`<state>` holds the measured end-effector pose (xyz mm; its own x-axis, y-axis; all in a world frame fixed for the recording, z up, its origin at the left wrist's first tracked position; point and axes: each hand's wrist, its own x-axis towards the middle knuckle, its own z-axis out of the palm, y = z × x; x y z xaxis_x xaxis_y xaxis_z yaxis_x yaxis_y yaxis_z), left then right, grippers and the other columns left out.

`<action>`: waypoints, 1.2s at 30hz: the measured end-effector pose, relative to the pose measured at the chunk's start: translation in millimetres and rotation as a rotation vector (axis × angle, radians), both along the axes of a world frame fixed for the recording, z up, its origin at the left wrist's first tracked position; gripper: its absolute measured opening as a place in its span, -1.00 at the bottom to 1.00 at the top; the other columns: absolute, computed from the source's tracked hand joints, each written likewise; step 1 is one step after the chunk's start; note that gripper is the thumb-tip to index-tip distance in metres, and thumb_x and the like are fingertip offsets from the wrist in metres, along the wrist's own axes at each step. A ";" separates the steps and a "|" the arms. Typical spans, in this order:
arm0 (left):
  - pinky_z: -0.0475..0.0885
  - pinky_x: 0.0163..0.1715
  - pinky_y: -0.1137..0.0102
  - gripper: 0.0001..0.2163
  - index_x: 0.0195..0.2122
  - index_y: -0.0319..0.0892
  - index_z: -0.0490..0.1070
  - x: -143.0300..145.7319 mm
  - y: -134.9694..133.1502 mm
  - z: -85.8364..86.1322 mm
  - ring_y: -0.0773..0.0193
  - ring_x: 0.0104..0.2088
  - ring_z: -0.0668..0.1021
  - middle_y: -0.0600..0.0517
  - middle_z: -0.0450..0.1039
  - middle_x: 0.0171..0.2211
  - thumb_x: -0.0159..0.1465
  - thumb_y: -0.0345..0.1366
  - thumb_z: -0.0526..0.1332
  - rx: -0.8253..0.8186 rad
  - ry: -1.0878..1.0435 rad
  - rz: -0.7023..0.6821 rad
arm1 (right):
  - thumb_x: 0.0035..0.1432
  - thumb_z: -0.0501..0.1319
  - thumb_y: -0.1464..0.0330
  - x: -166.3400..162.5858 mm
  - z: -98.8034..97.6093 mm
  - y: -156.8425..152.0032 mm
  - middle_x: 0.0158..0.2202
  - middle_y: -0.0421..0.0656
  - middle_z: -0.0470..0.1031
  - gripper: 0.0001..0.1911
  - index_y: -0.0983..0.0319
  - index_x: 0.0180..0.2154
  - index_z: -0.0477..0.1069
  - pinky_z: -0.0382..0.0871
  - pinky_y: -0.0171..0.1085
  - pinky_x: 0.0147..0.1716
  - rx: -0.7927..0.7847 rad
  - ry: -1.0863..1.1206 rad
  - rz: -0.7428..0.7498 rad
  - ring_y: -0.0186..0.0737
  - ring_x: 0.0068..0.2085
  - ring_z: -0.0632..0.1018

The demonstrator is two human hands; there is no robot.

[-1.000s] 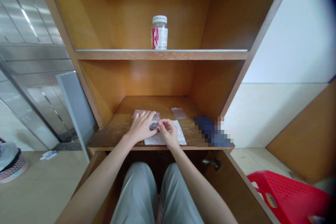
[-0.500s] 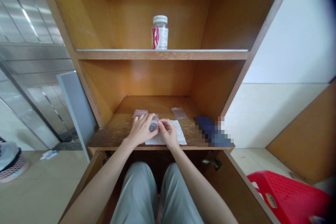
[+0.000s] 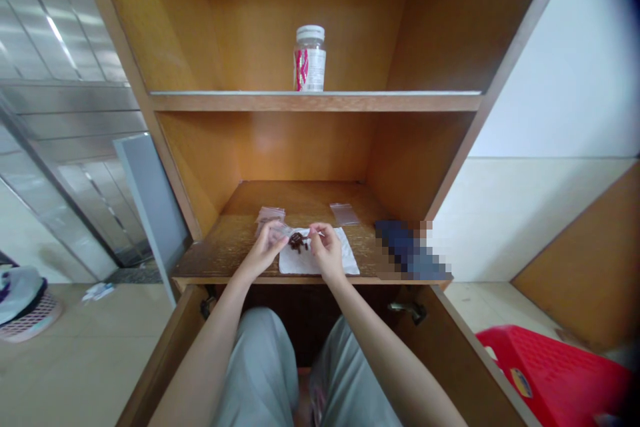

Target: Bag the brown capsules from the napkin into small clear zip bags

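My left hand (image 3: 265, 249) is closed on a small clear plastic bag (image 3: 281, 229), which lies along its fingers just over a white paper sheet (image 3: 320, 263). Several small dark brown pieces (image 3: 299, 241) sit in a heap between my hands at the paper's upper left; whether some are still inside the bag I cannot tell. At the right of this heap my right hand (image 3: 329, 252) has thumb and forefinger pinched together, and what lies between them is too small to make out. Behind my left hand rests a stack of small zip bags (image 3: 271, 213).
A single flat zip bag (image 3: 344, 213) lies farther back on the wooden shelf (image 3: 225, 240). A blurred dark blue object (image 3: 407, 247) is at right. On the upper shelf stands a white-capped bottle (image 3: 310, 60). Below are open cabinet doors (image 3: 440, 340) and a red basket (image 3: 560, 373).
Brown pieces now show in a heap over the paper, where the bag was between my hands before. My left hand has turned and drawn left with the bag, and my hands are slightly farther apart.
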<state>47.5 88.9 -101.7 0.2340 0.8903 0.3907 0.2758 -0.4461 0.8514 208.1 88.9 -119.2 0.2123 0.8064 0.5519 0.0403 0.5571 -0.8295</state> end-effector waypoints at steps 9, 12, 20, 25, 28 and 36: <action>0.28 -0.25 0.38 -0.69 -0.09 -0.15 0.12 -1.3 -4.0 2.6 0.33 -0.33 0.40 0.05 0.30 -0.36 0.20 -0.12 0.04 -0.137 -0.093 -0.093 | 0.11 0.06 0.26 -6.1 6.2 -12.2 -0.45 -0.21 0.34 -0.85 0.21 -0.33 0.25 0.27 -0.37 -0.50 0.061 -0.037 0.023 -0.37 -0.49 0.39; 0.29 -0.27 0.38 -0.71 -0.11 -0.16 0.13 0.0 -5.9 5.9 0.33 -0.34 0.40 0.06 0.30 -0.38 0.21 -0.12 0.03 -0.145 -0.075 -0.099 | 0.12 0.05 0.27 -4.1 10.3 -15.1 -0.44 -0.20 0.34 -0.86 0.21 -0.33 0.25 0.28 -0.35 -0.48 0.087 -0.050 -0.048 -0.36 -0.48 0.38; 0.27 -0.30 0.39 -0.71 -0.12 -0.17 0.11 -0.4 -7.0 8.1 0.36 -0.41 0.38 0.11 0.27 -0.46 0.21 -0.12 0.02 -0.138 -0.025 -0.118 | 0.04 0.09 0.40 23.4 22.9 20.9 -0.46 -0.15 0.43 -0.87 0.26 -0.44 0.40 0.26 -0.33 -0.40 0.007 -0.500 -0.065 -0.30 -0.44 0.40; 0.27 -0.28 0.36 -0.69 -0.10 -0.18 0.08 -2.7 -4.2 5.3 0.36 -0.42 0.38 0.09 0.29 -0.44 0.22 -0.11 0.01 -0.155 -0.031 -0.112 | -0.02 0.15 0.47 33.3 14.0 46.4 -0.36 -0.09 0.48 -0.85 0.23 -0.42 0.50 0.25 -0.29 -0.23 -0.007 -0.870 0.013 -0.23 -0.28 0.44; 0.26 -0.26 0.35 -0.69 -0.09 -0.18 0.08 -4.4 -3.1 4.1 0.35 -0.41 0.38 0.08 0.29 -0.44 0.23 -0.11 -0.02 -0.153 -0.019 -0.117 | -0.03 0.17 0.45 33.4 12.0 50.6 -0.35 -0.08 0.49 -0.86 0.21 -0.43 0.52 0.24 -0.29 -0.22 -0.021 -0.968 0.012 -0.21 -0.25 0.44; 0.29 -0.25 0.34 -0.69 -0.12 -0.15 0.10 -3.1 -6.4 7.9 0.34 -0.37 0.41 0.05 0.31 -0.38 0.21 -0.08 0.01 -0.161 -0.046 -0.127 | -0.07 0.20 0.46 34.4 8.8 47.6 -0.37 -0.11 0.49 -0.90 0.20 -0.50 0.50 0.24 -0.32 -0.24 -0.055 -0.991 0.029 -0.23 -0.28 0.44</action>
<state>44.4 82.4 -93.9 0.3331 0.9067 0.2586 0.1855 -0.3319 0.9249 242.5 136.5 -110.4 -0.3451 0.8336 0.4312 0.7162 0.5308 -0.4530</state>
